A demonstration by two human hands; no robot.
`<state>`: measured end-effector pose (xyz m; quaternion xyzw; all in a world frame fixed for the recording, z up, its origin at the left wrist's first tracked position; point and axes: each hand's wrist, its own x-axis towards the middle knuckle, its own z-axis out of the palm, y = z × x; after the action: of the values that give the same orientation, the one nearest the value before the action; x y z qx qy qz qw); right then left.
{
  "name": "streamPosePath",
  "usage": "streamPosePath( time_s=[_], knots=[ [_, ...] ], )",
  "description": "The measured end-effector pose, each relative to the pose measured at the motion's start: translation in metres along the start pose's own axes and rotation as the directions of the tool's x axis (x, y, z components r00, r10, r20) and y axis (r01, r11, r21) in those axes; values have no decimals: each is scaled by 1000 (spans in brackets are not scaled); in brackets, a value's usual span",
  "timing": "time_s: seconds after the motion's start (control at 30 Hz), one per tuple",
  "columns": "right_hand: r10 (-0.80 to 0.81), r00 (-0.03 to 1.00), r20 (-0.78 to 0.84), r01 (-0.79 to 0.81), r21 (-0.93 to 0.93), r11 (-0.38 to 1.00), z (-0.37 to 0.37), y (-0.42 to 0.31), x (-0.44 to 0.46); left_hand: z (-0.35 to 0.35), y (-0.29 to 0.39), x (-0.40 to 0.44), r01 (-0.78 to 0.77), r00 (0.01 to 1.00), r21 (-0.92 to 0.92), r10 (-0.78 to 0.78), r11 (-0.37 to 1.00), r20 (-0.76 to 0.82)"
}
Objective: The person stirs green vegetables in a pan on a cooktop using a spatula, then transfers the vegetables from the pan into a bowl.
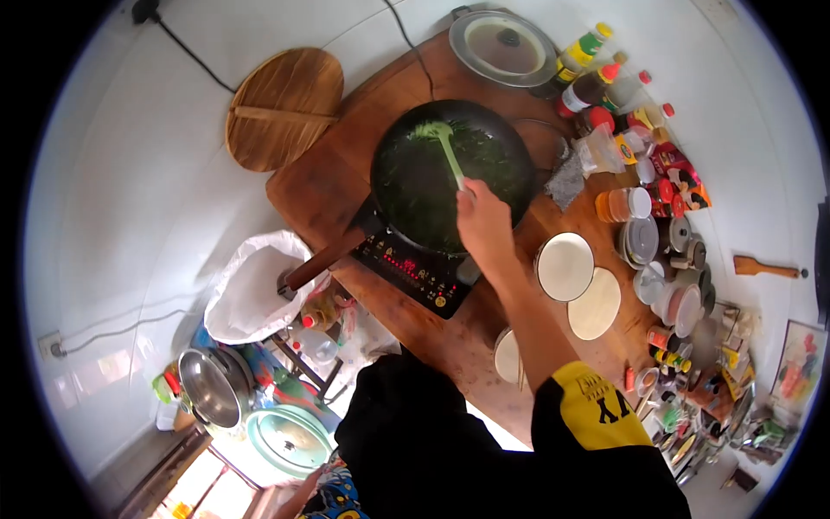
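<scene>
The right hand [484,221] of the person closes around the handle of a light green cooking tool [447,156] with a widened head. The fingers wrap the lower end of this handle, and the grip looks firm. The tool slants into a round black wok [513,149], and its head rests among dark green leafy pieces [417,183] near the far side of the wok. These pieces are spread over the inside of the wok.

The wok stands on a flat black electric cooker [415,275] with red lit signs on its panel. A brown wooden handle [324,259] goes from the wok toward the lower left, beyond the edge of the brown wooden table [324,186].

The left hand is out of view, so I cannot tell what its grip is.

To the right of the cooker, a round white bowl with a dark rim [565,266] stands just beside a cream-coloured round bowl [594,304]. Behind the wok there is a round glass lid with a grey rim and a dark knob [504,49], and near it a group of sauce bottles [590,89]. At the left, a round wooden lid with a crossbar [284,110] leans on the white wall [164,173].
</scene>
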<state>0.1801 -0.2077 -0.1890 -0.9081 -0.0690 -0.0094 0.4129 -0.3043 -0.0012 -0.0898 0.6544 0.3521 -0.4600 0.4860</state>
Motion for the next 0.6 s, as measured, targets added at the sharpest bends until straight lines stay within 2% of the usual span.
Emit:
streamPosePath(
  time_s=[0.03, 0.1, 0.13, 0.2, 0.33, 0.4, 0.43, 0.5, 0.53, 0.6],
  knots=[
    [8, 1000, -18, -8, 3, 1000, 4, -4, 1, -1, 3, 2, 7, 1000, -2, -7, 1000, -6],
    [27, 996, 87, -26, -7, 1000, 5, -11, -3, -6, 6, 4, 19, 1000, -7, -19, 1000, -15],
    [38, 996, 76, -38, -7, 999, -2, -13, -9, -9, 8, 5, 25, 1000, -6, -25, 1000, -17],
    [85, 938, 337, -29, -169, 985, -24, -17, -27, -17, 12, 8, 31, 999, 0, -31, 1000, -23],
    [52, 955, 292, -35, -62, 997, -37, -12, -31, -29, 19, 10, 47, 999, 14, -46, 999, -27],
    [89, 994, 55, -98, 176, 980, -14, -7, -10, -30, 20, 8, 54, 998, 19, -53, 998, -27],
    [107, 993, 60, -116, 177, 977, -7, -8, -3, -31, 20, 6, 61, 998, 26, -60, 998, -27],
    [246, 962, 119, -268, 239, 933, 4, -10, 10, -32, 19, 2, 64, 998, 26, -64, 998, -30],
    [253, 959, 130, -278, 240, 930, 1, -7, 5, -33, 18, -2, 74, 997, 25, -73, 997, -31],
    [71, 947, 313, -91, 49, 995, -18, 7, -3, -37, 14, -14, 85, 996, 30, -84, 996, -32]
  ],
)
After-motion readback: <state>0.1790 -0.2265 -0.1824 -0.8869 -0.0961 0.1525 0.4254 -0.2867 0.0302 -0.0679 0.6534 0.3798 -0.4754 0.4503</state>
